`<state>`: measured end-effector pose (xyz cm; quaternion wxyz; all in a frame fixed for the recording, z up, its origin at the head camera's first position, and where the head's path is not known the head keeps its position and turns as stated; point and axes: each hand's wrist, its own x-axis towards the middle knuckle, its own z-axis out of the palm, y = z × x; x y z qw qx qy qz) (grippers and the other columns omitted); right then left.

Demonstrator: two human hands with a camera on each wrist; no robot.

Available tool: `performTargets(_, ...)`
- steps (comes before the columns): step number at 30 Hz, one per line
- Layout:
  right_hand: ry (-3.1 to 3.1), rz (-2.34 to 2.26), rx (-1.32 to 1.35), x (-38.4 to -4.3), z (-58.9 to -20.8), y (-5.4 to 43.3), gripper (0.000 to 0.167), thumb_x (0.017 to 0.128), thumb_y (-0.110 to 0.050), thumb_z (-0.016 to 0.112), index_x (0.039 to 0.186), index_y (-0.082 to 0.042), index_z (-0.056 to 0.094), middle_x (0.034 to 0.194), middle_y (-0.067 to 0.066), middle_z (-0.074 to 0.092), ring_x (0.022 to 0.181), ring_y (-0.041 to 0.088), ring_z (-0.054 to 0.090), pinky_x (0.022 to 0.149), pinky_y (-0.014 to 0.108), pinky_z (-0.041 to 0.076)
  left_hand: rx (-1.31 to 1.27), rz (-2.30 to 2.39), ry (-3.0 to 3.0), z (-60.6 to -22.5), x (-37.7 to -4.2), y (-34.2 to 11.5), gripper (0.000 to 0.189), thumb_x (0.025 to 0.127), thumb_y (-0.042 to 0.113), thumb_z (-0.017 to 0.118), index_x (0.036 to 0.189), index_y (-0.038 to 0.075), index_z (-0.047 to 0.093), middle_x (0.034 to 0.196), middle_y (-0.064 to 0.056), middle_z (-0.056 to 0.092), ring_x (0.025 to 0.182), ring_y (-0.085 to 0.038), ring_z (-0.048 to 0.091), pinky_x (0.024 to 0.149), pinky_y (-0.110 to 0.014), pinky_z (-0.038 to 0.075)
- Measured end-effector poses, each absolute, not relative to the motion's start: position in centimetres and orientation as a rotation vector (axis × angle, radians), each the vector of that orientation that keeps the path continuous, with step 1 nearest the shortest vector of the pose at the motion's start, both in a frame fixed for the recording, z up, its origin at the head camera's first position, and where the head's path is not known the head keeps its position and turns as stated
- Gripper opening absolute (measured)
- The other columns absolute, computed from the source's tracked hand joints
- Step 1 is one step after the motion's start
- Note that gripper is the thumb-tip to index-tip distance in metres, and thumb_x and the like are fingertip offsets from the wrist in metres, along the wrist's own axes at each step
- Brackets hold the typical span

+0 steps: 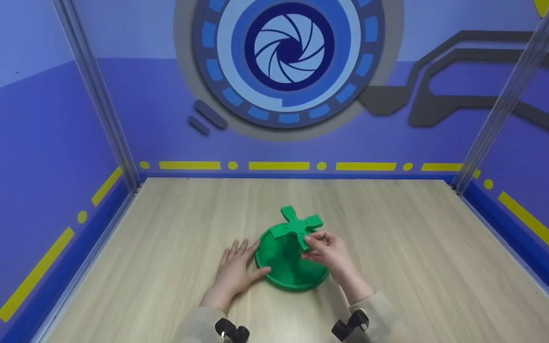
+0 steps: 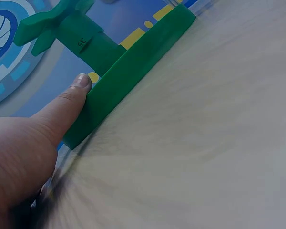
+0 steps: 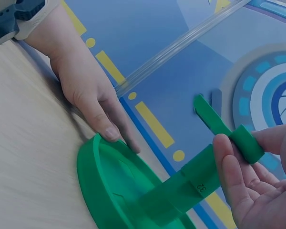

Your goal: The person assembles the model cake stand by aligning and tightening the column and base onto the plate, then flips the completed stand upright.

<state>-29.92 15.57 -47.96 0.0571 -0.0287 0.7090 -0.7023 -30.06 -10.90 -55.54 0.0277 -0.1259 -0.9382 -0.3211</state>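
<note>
A round green dish-like base (image 1: 289,282) with a raised rim sits on the table. From its middle rises a thick green post (image 3: 196,177), marked with small numbers in both wrist views. On top is a green four-armed cross (image 1: 296,227). My right hand (image 1: 335,259) pinches the near right arm of this cross between thumb and fingers. At the left of the base, my left hand (image 1: 236,275) has its fingers spread, and its thumb (image 2: 78,90) rests at the rim. The right wrist view shows the left thumb over the rim's edge.
The pale wooden table (image 1: 169,228) is bounded by blue printed wall panels (image 1: 160,109) at the back and both sides. Metal posts (image 1: 100,95) stand at the back corners. Black straps with small devices (image 1: 231,329) sit on both sleeves.
</note>
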Motion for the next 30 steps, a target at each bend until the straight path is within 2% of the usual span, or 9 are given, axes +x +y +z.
performTargets(10,2.194,-2.106,-0.057,-30.2,-47.8,16.7,0.031,0.102,-0.018,0.065,0.119,0.007,0.058,0.087,0.001,0.072,0.076,0.012,0.074,0.076,0.023,0.064,-0.384,-0.994,-2.887,-55.7,-30.0,-10.8,0.087,0.089,0.062,0.070,0.157,0.013,0.045,0.165,-0.025,0.035,0.157,-0.048,0.020,0.129,-0.065,0.012)
performTargets(14,2.265,-2.107,0.017,-30.8,-48.0,17.4,0.029,0.101,-0.017,0.066,0.117,0.006,0.059,0.087,0.004,0.072,0.075,0.012,0.072,0.074,0.021,0.062,-0.381,-0.998,-2.887,-55.7,-30.1,-10.8,0.087,0.089,0.062,0.070,0.157,0.014,0.045,0.165,-0.024,0.035,0.157,-0.048,0.020,0.129,-0.064,0.012)
performTargets(16,2.286,-2.117,0.047,-31.2,-48.0,17.8,0.029,0.101,-0.016,0.066,0.119,0.007,0.060,0.092,0.007,0.073,0.078,0.012,0.072,0.075,0.022,0.062,-0.379,-0.997,-2.889,-55.7,-30.1,-10.8,0.087,0.089,0.062,0.070,0.157,0.014,0.045,0.165,-0.024,0.035,0.157,-0.048,0.020,0.129,-0.064,0.012)
performTargets(19,2.322,-2.122,0.059,-31.8,-48.0,18.3,0.037,0.100,-0.017,0.067,0.127,0.007,0.060,0.108,0.014,0.072,0.091,0.015,0.072,0.085,0.026,0.062,-0.380,-0.993,-2.890,-55.6,-30.1,-10.8,0.087,0.089,0.063,0.070,0.157,0.015,0.045,0.165,-0.024,0.035,0.157,-0.048,0.020,0.129,-0.064,0.012)
performTargets(24,2.372,-2.083,-0.091,-33.1,-48.2,19.0,0.048,0.101,-0.013,0.066,0.144,0.003,0.054,0.144,0.023,0.059,0.129,0.027,0.062,0.111,0.039,0.053,-0.389,-1.002,-2.885,-55.5,-30.1,-10.9,0.088,0.088,0.064,0.070,0.157,0.015,0.044,0.165,-0.024,0.035,0.157,-0.048,0.020,0.129,-0.065,0.012)
performTargets(26,2.377,-2.061,-0.195,-33.6,-48.3,19.2,0.050,0.101,-0.011,0.065,0.148,0.002,0.051,0.150,0.022,0.055,0.139,0.032,0.055,0.114,0.036,0.050,-0.389,-1.002,-2.884,-55.5,-30.0,-10.9,0.088,0.089,0.063,0.070,0.157,0.015,0.044,0.165,-0.024,0.035,0.157,-0.048,0.020,0.129,-0.064,0.012)
performTargets(30,2.361,-2.021,-0.375,-34.5,-48.5,19.5,0.053,0.101,-0.008,0.064,0.151,0.002,0.048,0.153,0.019,0.054,0.145,0.034,0.049,0.109,0.019,0.049,-0.391,-0.998,-2.881,-55.6,-30.1,-10.9,0.087,0.089,0.063,0.070,0.157,0.015,0.045,0.164,-0.024,0.036,0.157,-0.048,0.021,0.129,-0.065,0.012)
